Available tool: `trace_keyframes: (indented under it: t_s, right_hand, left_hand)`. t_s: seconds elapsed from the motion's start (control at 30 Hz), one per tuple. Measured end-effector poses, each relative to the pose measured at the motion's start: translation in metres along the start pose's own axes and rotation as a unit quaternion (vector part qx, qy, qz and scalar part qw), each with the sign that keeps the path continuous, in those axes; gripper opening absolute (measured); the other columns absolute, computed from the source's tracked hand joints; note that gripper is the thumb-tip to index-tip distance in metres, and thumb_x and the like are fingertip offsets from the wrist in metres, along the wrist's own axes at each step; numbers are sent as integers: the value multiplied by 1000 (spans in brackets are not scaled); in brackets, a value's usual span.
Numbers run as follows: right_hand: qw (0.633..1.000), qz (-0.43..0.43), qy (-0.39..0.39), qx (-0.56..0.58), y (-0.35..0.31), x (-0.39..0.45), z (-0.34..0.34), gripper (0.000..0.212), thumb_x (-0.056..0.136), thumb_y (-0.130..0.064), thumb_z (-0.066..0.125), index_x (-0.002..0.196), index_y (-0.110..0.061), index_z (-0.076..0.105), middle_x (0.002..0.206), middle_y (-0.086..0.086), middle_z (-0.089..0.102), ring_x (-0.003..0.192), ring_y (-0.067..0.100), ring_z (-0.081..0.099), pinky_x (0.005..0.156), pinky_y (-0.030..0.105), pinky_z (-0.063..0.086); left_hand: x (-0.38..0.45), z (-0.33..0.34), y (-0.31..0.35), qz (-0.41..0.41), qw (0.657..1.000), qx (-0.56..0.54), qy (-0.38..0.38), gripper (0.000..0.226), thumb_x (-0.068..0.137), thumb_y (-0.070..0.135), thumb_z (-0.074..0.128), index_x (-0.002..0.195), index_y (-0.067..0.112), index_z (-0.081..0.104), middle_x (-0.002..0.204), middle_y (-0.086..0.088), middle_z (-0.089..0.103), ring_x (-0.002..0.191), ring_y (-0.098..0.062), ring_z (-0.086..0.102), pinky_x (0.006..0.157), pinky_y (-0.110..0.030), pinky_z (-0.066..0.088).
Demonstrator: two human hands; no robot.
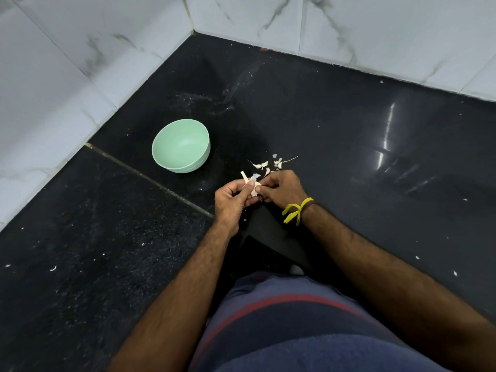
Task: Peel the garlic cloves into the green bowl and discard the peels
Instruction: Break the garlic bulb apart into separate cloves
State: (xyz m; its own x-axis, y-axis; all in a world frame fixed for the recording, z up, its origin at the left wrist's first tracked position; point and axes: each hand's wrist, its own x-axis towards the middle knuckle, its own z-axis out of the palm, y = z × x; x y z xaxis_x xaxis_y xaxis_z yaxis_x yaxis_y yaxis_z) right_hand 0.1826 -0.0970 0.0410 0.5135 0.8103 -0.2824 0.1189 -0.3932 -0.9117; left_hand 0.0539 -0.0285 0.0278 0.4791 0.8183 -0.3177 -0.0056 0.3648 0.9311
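Note:
A pale green bowl (180, 145) stands upright on the black stone counter (335, 124), and nothing shows inside it. To its right lie a few garlic cloves and peel scraps (268, 165). Just in front of them my left hand (232, 197) and my right hand (281, 187) meet around a piece of garlic (253, 185) with a pale stem sticking up. My left thumb presses on the garlic and my left fingers curl under it. My right fingers pinch it from the other side. A yellow thread is tied on my right wrist.
White marble-patterned tile walls (80, 63) close the counter at the back and the left, forming a corner. Tiny white flecks (53, 268) are scattered over the dark surface. A seam (139, 175) runs diagonally across the counter near the bowl.

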Motion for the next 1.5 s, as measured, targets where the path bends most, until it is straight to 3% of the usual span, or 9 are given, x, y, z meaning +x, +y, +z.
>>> trace_keyframes:
  t_s: [0.23,0.47,0.77,0.93,1.0,1.1,1.23,1.33,1.5]
  right_hand:
    - [998,-32,16,-57,1,0,-2,7,87,-13,71,82,-16,67,74,2,72,69,17,69,73,39,60]
    - [983,-56,83,-152,-5,0,-12,12,86,-12,67,75,-16,67,70,-8,64,72,11,62,69,23,48]
    - [998,-42,-51,-12,-13,8,-19,13,88,-3,69,100,-2,72,85,9,73,73,13,69,70,26,59]
    - [999,-13,11,33,-8,4,-24,12,84,-1,74,96,0,73,71,4,69,58,7,63,62,21,57]
    - [999,-32,35,-6,-7,4,-20,9,82,-4,76,90,-8,76,73,4,72,63,9,65,67,25,58]
    - [989,-68,82,-98,-13,8,-19,12,83,-4,74,87,-14,78,79,-3,73,73,3,65,73,10,52]
    - [975,-77,79,-195,-22,16,-22,23,87,0,66,100,-16,76,100,5,74,94,16,69,90,30,56]
    - [965,-83,72,-239,-26,15,-19,22,87,-7,69,105,-17,75,113,4,71,102,19,66,95,32,53]
    - [981,-40,95,-164,-14,4,-7,12,84,-10,73,94,-15,77,94,1,75,91,14,68,90,30,55]
  left_hand:
    - [1,2,-2,10,999,49,-7,7,91,7,72,87,1,72,69,1,70,67,-10,68,68,-28,61]
    - [2,3,-4,8,998,57,-1,11,92,7,72,91,-4,70,81,-14,69,68,-12,68,64,-27,61]
    - [3,6,-1,0,997,67,23,20,88,14,78,88,-5,71,80,-18,67,66,-18,66,57,-26,58]
    - [4,8,-1,-7,996,88,9,23,88,15,78,88,-7,72,81,-20,70,67,-17,68,57,-24,57]
    - [3,7,2,-17,997,80,0,16,90,14,75,85,-2,73,79,-13,72,68,-15,68,59,-26,59]
    - [3,3,4,-42,999,30,0,13,95,10,68,87,0,73,80,-11,75,71,-18,71,65,-29,62]
    - [4,0,1,-48,999,7,6,16,96,14,68,94,-1,74,88,-12,76,81,-23,73,78,-35,63]
    - [2,0,-1,-48,999,-13,11,17,100,12,60,101,0,72,91,-9,77,84,-26,75,87,-35,61]
    - [0,-1,-2,-20,999,-27,25,13,97,6,63,104,-2,70,87,-11,75,82,-21,74,79,-33,63]
